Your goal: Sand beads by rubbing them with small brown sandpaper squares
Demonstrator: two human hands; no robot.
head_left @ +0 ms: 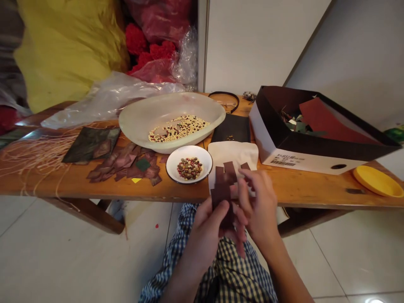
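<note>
My left hand (206,225) is closed around a dark brown strip (222,195), thumb pressed on its face; the material looks like leather or stiff cloth. Close on its right, my right hand (261,204) has its fingers bent together, and what lies between them, if anything, is hidden. More brown strips (230,169) rest on a cream cloth pad (233,150) just beyond the hands. A white dark-rimmed bowl (170,166) with mixed coloured beads stands left of the pad. Behind it, a large pale oval basin (135,118) holds many small cream and dark beads.
A pile of brown scraps (126,164) and loose pale cords (41,153) cover the wooden bench's left side (183,193). A black-and-white box (303,158) with scraps stands right, by a yellow plate (378,181). A black flat piece (233,126) lies behind the pad.
</note>
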